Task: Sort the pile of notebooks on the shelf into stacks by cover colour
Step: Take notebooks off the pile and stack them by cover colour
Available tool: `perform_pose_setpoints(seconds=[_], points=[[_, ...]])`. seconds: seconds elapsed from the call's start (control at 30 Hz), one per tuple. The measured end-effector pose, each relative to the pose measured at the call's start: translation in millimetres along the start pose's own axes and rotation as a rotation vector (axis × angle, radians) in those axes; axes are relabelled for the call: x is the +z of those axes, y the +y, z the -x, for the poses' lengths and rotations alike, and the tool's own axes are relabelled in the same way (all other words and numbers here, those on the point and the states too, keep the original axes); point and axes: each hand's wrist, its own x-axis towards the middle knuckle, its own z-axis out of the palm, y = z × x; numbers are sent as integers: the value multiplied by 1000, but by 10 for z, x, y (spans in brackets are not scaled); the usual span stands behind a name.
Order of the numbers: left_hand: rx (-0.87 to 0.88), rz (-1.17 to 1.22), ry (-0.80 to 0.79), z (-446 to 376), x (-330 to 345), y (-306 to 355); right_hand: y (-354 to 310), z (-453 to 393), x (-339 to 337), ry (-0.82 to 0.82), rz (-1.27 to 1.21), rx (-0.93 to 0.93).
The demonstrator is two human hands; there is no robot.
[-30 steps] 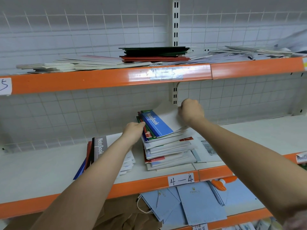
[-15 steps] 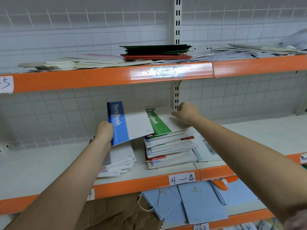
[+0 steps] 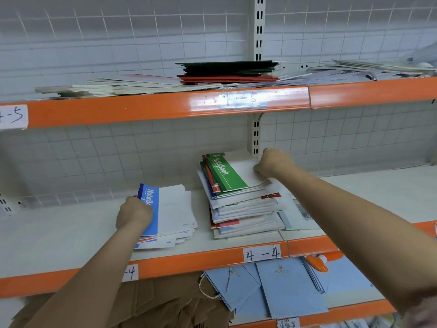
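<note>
Blue notebook (image 3: 163, 209) under left hand (image 3: 133, 213) (gripped)

White shelving with orange front rails (image 3: 165, 107), a wire-grid back panel (image 3: 118, 36) and a slotted upright (image 3: 259, 31).

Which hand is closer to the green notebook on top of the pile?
Right. The right hand grips the green notebook at its right edge. The left hand is off to the left, on the blue notebook.
</note>
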Motion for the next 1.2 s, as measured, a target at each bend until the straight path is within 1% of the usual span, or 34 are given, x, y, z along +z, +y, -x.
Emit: perform_pose_setpoints(seconds=[0.07,0.17,0.23,0.3,0.37,0.4,0.47,0.5,0.57,0.6,0.63,0.67,0.73,0.8,0.83,0.87,0.93,0.97,1.03,1.07,1.13,1.2], points=[[-12,-129,52,63,-2,21,-7,23,-20,15,5,-2],[2,-380,121,148,-33,82,-2,17,-40,26,-116,-24],[43,-422,125,144,-31,133,0,4,-55,12,-269,-15],[96,-358,108,144,-6,235,3,-28,-59,-7,-520,25],[174,-179,68,167,38,401,-16,-43,-54,-28,-791,97],[199,-7,6,204,56,503,-38,-40,-50,-37,-877,117],[179,411,-190,307,61,719,-114,-3,-35,-63,-977,112],[144,574,-300,356,61,815,-161,31,-30,-82,-1015,99],[125,789,-493,440,76,979,-238,63,3,-133,-1049,51],[126,886,-549,469,83,1040,-263,74,24,-159,-1036,26],[112,973,-559,491,84,1091,-280,94,34,-175,-1008,2],[91,1044,-540,494,83,1124,-289,113,32,-179,-984,-21],[70,1093,-486,475,81,1134,-273,118,15,-153,-958,-55],[75,1068,-441,417,57,1076,-218,61,15,-112,-964,-61],[79,1045,-429,380,39,1027,-186,28,21,-79,-927,-56],[79,1025,-420,336,22,971,-150,-10,31,-35,-833,-56],[74,983,-390,241,-24,848,-69,-77,52,50,-517,-70],[64,959,-363,196,-48,782,-28,-87,59,60,-366,-67],[31,877,-300,109,-89,642,35,-75,86,4,-166,-36],[11,824,-263,74,-102,566,59,-74,106,-39,-113,-25],[-39,740,-200,23,-99,408,80,-71,139,-114,-118,-3],[-89,673,-157,-9,-76,257,70,-69,143,-149,-162,20]])
